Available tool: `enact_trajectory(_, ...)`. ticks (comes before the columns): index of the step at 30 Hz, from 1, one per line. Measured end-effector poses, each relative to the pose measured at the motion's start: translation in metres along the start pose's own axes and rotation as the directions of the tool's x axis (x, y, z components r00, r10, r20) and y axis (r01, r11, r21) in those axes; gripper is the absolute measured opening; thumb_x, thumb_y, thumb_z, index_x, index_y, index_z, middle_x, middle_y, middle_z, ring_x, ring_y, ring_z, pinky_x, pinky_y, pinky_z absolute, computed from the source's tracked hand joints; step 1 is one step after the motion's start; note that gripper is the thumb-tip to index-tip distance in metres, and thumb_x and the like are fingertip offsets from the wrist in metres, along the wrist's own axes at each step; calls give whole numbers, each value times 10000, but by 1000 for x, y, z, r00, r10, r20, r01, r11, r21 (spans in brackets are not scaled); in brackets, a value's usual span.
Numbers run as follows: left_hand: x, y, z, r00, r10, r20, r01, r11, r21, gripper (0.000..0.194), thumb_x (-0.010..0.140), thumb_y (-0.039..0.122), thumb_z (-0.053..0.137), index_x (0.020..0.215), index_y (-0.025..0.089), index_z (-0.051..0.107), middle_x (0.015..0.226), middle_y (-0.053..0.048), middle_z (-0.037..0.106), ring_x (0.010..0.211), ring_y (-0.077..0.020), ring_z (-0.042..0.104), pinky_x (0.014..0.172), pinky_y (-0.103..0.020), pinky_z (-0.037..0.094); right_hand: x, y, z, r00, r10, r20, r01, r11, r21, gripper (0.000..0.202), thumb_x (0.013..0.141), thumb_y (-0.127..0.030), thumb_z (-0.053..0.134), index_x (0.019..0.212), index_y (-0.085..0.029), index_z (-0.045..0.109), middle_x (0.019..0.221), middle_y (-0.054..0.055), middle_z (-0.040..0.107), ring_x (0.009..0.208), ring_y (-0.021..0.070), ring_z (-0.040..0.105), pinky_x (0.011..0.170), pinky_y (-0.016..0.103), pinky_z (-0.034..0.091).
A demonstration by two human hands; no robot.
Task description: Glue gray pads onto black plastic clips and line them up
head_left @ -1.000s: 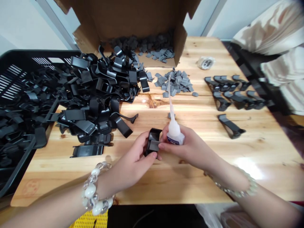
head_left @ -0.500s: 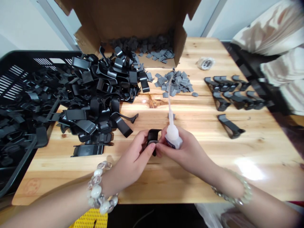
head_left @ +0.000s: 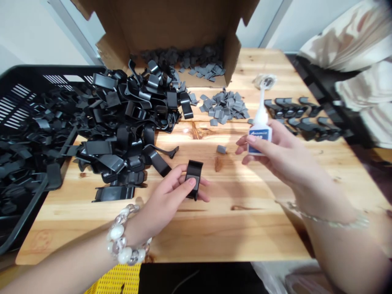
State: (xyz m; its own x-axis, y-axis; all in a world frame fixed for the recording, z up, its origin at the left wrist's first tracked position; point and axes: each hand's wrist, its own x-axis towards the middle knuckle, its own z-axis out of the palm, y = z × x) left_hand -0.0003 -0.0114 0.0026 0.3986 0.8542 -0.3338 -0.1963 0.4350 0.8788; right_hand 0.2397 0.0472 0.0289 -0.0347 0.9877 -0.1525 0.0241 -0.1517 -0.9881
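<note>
Between thumb and fingers, my left hand (head_left: 171, 188) grips a black plastic clip (head_left: 194, 166); its thumb presses on a small grey pad on the clip's face. My right hand (head_left: 275, 151) holds a white glue bottle (head_left: 259, 132) upright, with a blue label and a long thin nozzle pointing away from me. A single grey pad (head_left: 221, 149) lies on the wooden table (head_left: 214, 241) between the two hands. Past it sits a pile of small grey pads (head_left: 226, 107). Several finished-looking black clips (head_left: 309, 126) stand in rows at the right, partly behind my right hand.
A large heap of black clips (head_left: 131, 110) covers the table's left side, beside a black plastic basket (head_left: 29, 75) full of similar parts. At the back, an open cardboard box (head_left: 171, 24) holds more grey pads. A roll of clear tape (head_left: 260, 81) lies at the far right.
My right hand has moved right and away from the clip, carrying the glue bottle over toward the rowed clips. The left hand has stayed nearly in place, the clip now turned face up.
</note>
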Motion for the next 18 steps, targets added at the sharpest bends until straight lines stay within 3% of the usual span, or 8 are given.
enact_trajectory(3,0,1,1,999,-33,11,33,999,-22,141,951,286,511,1046,197,564,1081,-38,676,843,-144,678,826,-303,539,1,-6,-9,999,-47,-6,47,999,-10,168,789,-267,707,894,-189,602,826,15,643,746,122,651,670,256,551)
enact_trajectory(7,1,0,0,998,-67,19,68,995,-69,150,952,296,509,1047,192,560,1115,-39,662,810,-132,684,795,-299,570,-2,-13,-12,997,-80,2,80,996,-26,153,888,-331,581,834,-189,566,614,-14,567,430,51,454,411,229,327)
enact_trajectory(11,0,0,0,994,-107,6,107,991,-79,169,943,309,520,1051,180,542,1162,-68,653,763,-138,697,750,-325,595,1,-16,-18,981,-161,-110,171,982,82,197,796,-293,695,776,-195,526,572,-49,448,471,50,408,442,240,227)
enact_trajectory(15,0,0,1,991,-130,-11,129,990,-64,210,934,326,532,1076,173,514,1097,-86,685,729,-145,707,710,-304,591,5,-14,-23,970,-215,-112,236,945,227,234,697,-246,773,746,-164,559,588,-59,381,488,37,289,462,226,201)
enact_trajectory(18,0,0,1,990,-138,-9,137,989,-55,217,932,334,535,1079,180,498,1023,-69,706,721,-139,703,703,-285,583,3,-13,-19,970,-221,-96,240,932,272,212,724,-276,741,720,-153,569,570,-44,397,491,56,307,451,230,206)
